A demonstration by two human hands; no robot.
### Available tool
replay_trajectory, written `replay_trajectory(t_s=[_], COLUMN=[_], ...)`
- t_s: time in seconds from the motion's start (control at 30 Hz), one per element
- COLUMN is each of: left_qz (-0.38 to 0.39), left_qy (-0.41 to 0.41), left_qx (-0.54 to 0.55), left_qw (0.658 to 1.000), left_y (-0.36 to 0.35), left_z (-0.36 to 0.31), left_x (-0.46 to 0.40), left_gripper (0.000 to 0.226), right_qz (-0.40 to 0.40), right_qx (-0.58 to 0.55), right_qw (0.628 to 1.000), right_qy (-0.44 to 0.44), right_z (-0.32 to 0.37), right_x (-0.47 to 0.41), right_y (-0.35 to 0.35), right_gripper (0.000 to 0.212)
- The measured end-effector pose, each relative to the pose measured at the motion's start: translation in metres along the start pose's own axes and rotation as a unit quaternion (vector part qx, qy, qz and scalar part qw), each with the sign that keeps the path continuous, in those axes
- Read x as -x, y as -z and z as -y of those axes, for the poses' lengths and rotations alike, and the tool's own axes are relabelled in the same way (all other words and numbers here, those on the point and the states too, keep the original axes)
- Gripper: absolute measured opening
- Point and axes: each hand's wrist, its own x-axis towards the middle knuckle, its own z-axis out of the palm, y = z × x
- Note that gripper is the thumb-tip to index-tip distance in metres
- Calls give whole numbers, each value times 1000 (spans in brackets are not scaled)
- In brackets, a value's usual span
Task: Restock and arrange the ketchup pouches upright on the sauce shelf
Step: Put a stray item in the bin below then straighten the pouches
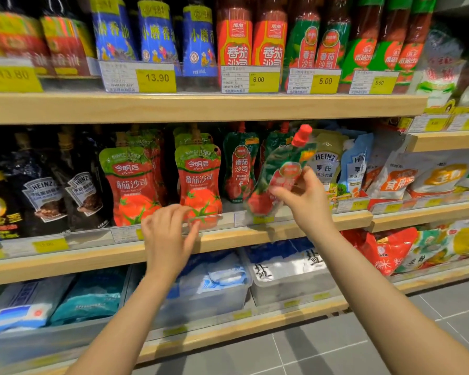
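Observation:
My right hand (pixel 306 197) grips a green and red ketchup pouch (pixel 275 171) with a red cap, tilted to the right in front of the middle sauce shelf (pixel 255 234). Behind it another green ketchup pouch (pixel 240 165) of the same kind stands upright. Further left, two rows of red and green tomato ketchup pouches (pixel 199 182) stand upright at the shelf front. My left hand (pixel 168 231) hovers with relaxed fingers at the shelf edge, just below those pouches, holding nothing.
Dark Heinz sauce pouches (pixel 45 194) fill the shelf's left; Heinz salad dressing pouches (pixel 326 165) stand right of the held pouch. Ketchup bottles (pixel 267 41) and price tags line the top shelf. Salt bags in bins (pixel 282 269) lie below. Grey floor tiles (pixel 336 347) show at the bottom.

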Motion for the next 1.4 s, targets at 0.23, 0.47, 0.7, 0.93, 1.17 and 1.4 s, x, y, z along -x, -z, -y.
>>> replay_trajectory(t_s=[0.23, 0.47, 0.7, 0.93, 1.17, 1.4], left_qz=[12, 11, 26, 152, 235, 208], left_qy=[-30, -36, -33, 68, 182, 212], left_qx=[-70, -82, 27, 75, 42, -22], left_qw=[997, 996, 999, 983, 954, 955], left_y=[-17, -23, 1, 31, 16, -1], left_z=[19, 23, 19, 63, 102, 101], left_x=[11, 13, 18, 124, 152, 151], left_gripper=[26, 25, 28, 29, 35, 39], right_qz=[55, 53, 12, 106, 279, 286], right_qx=[130, 236, 242, 218, 245, 260], right_qw=[990, 959, 964, 963, 923, 915], right_qy=[-29, -146, -110, 119, 100, 117], right_z=[-23, -42, -33, -50, -101, -135], right_x=[-32, -51, -27, 101, 134, 147], right_y=[-42, -44, -45, -84, -163, -210], right_gripper=[37, 44, 68, 27, 30, 33])
